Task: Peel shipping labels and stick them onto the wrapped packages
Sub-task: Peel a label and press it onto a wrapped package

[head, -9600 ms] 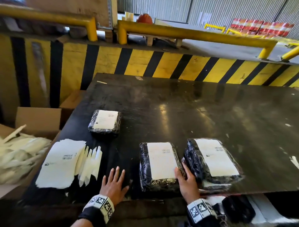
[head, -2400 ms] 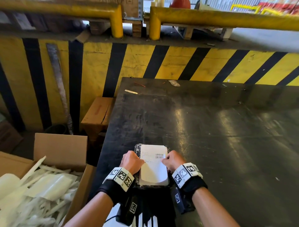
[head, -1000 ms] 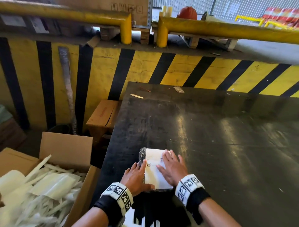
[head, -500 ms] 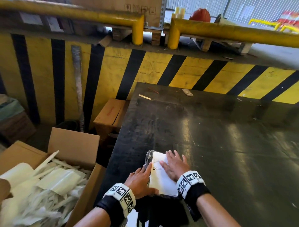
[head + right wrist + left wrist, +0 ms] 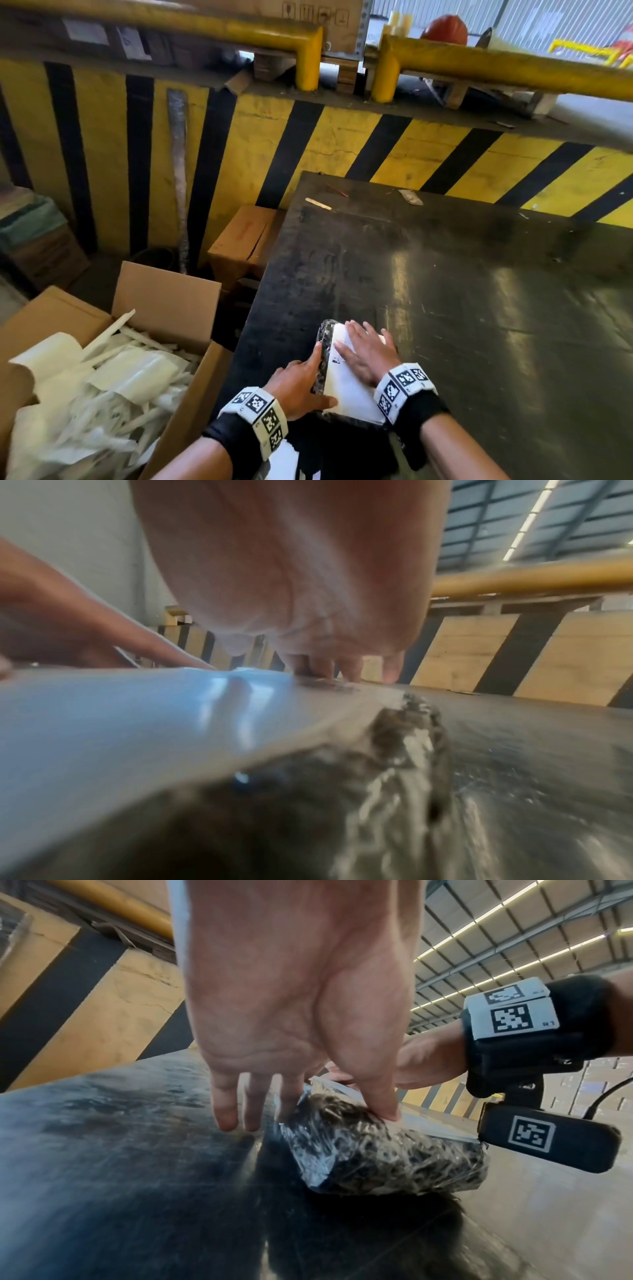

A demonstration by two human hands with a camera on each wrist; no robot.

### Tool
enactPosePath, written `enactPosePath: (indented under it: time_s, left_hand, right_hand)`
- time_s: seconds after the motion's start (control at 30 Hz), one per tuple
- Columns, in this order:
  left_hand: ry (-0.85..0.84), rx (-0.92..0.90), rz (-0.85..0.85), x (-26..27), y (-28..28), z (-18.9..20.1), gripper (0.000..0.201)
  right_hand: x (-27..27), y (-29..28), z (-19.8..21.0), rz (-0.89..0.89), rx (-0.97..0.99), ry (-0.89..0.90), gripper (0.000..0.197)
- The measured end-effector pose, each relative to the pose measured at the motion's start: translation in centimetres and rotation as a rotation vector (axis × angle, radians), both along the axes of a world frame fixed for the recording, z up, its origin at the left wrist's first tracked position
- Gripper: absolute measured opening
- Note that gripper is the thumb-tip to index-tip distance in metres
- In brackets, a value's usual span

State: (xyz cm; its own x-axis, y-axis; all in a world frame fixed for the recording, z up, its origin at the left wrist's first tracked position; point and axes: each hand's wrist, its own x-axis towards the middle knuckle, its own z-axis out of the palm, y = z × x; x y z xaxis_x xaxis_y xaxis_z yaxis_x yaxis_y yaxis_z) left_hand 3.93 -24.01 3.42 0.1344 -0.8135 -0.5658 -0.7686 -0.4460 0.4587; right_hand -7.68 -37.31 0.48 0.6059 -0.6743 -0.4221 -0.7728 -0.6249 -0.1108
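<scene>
A package [image 5: 323, 363] wrapped in black film lies near the front left of the black table [image 5: 445, 291]. A white label [image 5: 346, 387] covers its top. My right hand [image 5: 364, 353] lies flat on the label with its fingers spread and straight. My left hand [image 5: 305, 375] rests against the package's left side. In the left wrist view its thumb presses the label's edge [image 5: 428, 1123] while its straight fingers [image 5: 226, 1110] reach down beside the package [image 5: 377, 1153]. The right wrist view shows the label [image 5: 120, 718] close up under my right hand [image 5: 325, 666].
An open cardboard box [image 5: 164, 308] full of white label backings [image 5: 102, 387] stands on the floor left of the table. A smaller brown box [image 5: 243, 240] sits behind it. A yellow-and-black striped wall [image 5: 342, 144] with yellow rails [image 5: 496, 68] runs behind. Small scraps [image 5: 318, 203] lie at the table's far edge.
Both hands earlier pinched the label by its sides over the package. The right hand has since gone flat onto it and the left has moved to the package's left side, with little motion in the last second.
</scene>
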Motion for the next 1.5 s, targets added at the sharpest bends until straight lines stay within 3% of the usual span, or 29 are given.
enactPosePath:
  time_s: [0.03,0.13,0.3,0.37,0.5,0.63,0.8,0.97,1.13,1.3,1.4,1.5]
  left_hand:
    - [-0.003,0.005,0.000,0.0,0.0,-0.1,0.099]
    - [0.001,0.001,0.002,0.2,0.0,-0.6,0.099]
    - [0.008,-0.023,0.006,0.4,-0.1,-1.5,0.099]
    - [0.005,-0.034,0.008,0.4,-0.2,-1.8,0.100]
    - [-0.008,-0.053,0.012,0.4,-0.4,-2.4,0.101]
    - [-0.014,-0.054,0.019,0.6,-0.5,-2.9,0.102]
    - [0.009,-0.048,0.040,1.0,-0.8,-4.2,0.107]
    - [0.010,-0.097,0.032,1.3,-1.1,-5.4,0.112]
    - [0.017,-0.122,0.039,1.4,-1.2,-5.6,0.109]
    - [0.054,-0.127,0.043,1.2,-1.0,-5.0,0.106]
    - [0.050,-0.129,0.033,1.2,-1.0,-4.9,0.105]
    - [0.058,-0.125,0.022,1.0,-1.0,-4.6,0.104]
  right_hand:
    - [0.1,0.1,0.1,0.006,0.004,0.009,0.075]
    - [-0.8,2.3,0.7,0.128,-0.011,0.034,0.107]
    - [-0.7,3.1,1.2,0.229,-0.020,0.030,0.116]
    - [0.5,1.8,1.1,0.203,0.006,-0.014,0.114]
    - [1.2,1.2,1.0,0.151,0.047,-0.059,0.089]
    - [-2.0,4.4,-0.2,0.177,-0.021,-0.057,0.108]
    - [-7.4,5.6,-0.7,-0.029,-0.061,-0.064,0.103]
    - [-5.7,8.1,-0.4,-0.155,-0.075,-0.129,0.108]
    - [-6.1,12.0,-1.5,-0.073,-0.033,-0.187,0.098]
    - [-9.5,11.6,-1.7,-0.173,-0.133,-0.173,0.094]
    - [-8.4,12.6,-1.8,-0.225,-0.158,-0.206,0.093]
    - [-7.5,14.3,-2.3,-0.216,-0.148,-0.235,0.079]
